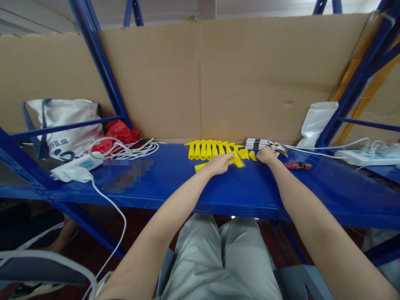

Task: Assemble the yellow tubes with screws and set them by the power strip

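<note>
My left hand (219, 164) is closed round a yellow T-shaped tool (236, 160), whose handle end pokes out on the left of the hand. Behind it, a row of similar yellow tools (203, 151) stands side by side near the cardboard. Small yellow pieces (243, 154) lie just right of the held tool, and a single yellow piece (253, 156) is beside my right hand (266, 155). The fingers of that hand are curled together at the white packets (256, 143); what they hold is too small to make out. A red-and-black tool (298, 166) lies to its right.
The blue shelf (168, 179) has cardboard (234, 79) behind it and blue posts at both sides. At left are a white bag (73, 118), red plastic (118, 135), cables and a power strip (78, 164). A white pouch (317, 123) leans at right.
</note>
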{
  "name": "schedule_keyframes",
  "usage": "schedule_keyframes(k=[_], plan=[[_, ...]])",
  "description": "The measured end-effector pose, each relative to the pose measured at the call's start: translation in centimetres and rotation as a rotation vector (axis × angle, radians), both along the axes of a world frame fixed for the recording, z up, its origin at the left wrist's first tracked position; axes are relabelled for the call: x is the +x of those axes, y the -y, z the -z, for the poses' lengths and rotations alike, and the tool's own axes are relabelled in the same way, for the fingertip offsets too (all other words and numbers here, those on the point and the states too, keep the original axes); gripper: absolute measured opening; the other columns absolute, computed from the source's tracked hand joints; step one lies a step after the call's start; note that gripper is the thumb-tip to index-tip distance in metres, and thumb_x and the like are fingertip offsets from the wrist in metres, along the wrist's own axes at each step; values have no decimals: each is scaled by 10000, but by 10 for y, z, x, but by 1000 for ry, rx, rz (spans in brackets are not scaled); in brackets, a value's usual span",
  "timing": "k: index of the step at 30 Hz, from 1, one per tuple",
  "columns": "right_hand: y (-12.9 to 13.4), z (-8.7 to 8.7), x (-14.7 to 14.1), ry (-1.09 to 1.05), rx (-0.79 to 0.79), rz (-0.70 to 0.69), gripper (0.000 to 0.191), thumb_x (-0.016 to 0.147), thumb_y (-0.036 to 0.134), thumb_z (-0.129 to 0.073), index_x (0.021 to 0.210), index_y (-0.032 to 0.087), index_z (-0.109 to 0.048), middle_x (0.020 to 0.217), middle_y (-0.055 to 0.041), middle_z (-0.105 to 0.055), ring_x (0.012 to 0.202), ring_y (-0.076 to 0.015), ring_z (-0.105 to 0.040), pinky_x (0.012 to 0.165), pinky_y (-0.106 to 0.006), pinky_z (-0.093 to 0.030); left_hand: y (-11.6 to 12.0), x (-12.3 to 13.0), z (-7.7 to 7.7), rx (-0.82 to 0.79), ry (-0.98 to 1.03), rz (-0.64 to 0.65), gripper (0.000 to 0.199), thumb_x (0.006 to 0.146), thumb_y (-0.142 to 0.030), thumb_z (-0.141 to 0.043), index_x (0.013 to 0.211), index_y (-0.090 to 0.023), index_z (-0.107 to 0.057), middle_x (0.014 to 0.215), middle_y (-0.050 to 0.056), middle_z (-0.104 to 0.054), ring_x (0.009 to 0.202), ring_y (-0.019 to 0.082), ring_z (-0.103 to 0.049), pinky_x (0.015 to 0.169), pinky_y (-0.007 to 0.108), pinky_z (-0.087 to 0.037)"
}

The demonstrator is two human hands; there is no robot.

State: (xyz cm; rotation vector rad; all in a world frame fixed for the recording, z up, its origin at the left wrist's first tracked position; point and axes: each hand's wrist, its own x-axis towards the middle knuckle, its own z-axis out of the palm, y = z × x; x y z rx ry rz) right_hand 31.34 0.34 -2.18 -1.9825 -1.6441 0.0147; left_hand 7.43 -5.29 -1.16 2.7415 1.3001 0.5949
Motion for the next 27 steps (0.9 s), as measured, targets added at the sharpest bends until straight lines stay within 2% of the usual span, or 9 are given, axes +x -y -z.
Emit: schedule_keyframes(k=[2,4,7,9,12,15,19,27], plan=[[3,-5,-4,28,-2,85,126,695,142,-561,735,125,-679,1082,-192,-569,1172,-374,-399,953,-546,-299,0,0,0,0,0,2,256,892,-210,-466,1135,-222,-543,1217,45,-623,1093,205,-585,896,315,-457],[8,-12,-12,6,43,67,131,709,159,-553,736,145,-680,1028,-154,-606,1125,-344,-453,927,-490,-354,-1,0,2,8,1,11,256,888,-203,-468,1130,-220,-548,1215,45,-624,1095,205,-584,905,318,-453],[14,-21,-27,-171,82,-112,112,714,213,-566,700,149,-657,783,-92,-633,872,-255,-562,780,-365,-435,-3,1,3,23,4,28,236,890,-208,-464,1105,-219,-560,1201,45,-632,1100,208,-582,913,325,-451],[18,-23,-38,-331,97,-261,95,700,222,-573,656,158,-628,666,-42,-608,698,-179,-551,678,-291,-433,-4,1,4,29,6,39,222,890,-213,-463,1086,-220,-567,1190,43,-637,1100,209,-582,910,325,-453],[24,-22,-52,-481,89,-436,66,667,195,-583,609,170,-600,643,-16,-601,637,-128,-517,646,-247,-410,-3,1,4,38,1,49,211,889,-212,-462,1067,-230,-574,1180,32,-642,1090,202,-589,904,318,-457],[28,-19,-60,-525,67,-515,83,633,190,-598,554,177,-576,623,-6,-590,632,-118,-498,631,-237,-394,-3,2,4,52,-4,69,224,890,-208,-459,1080,-235,-574,1193,27,-636,1098,193,-585,913,313,-455],[30,-17,-64,-548,58,-549,97,600,195,-601,513,176,-561,577,17,-561,603,-108,-472,602,-234,-367,-2,4,5,69,-22,81,245,891,-204,-455,1102,-241,-574,1207,25,-629,1117,189,-574,933,325,-450],[35,-20,-66,-503,22,-478,107,600,194,-565,497,178,-539,557,26,-528,602,-109,-454,619,-243,-352,-1,4,8,89,-19,78,258,892,-223,-454,1115,-271,-574,1180,17,-640,1114,189,-578,923,329,-461]])
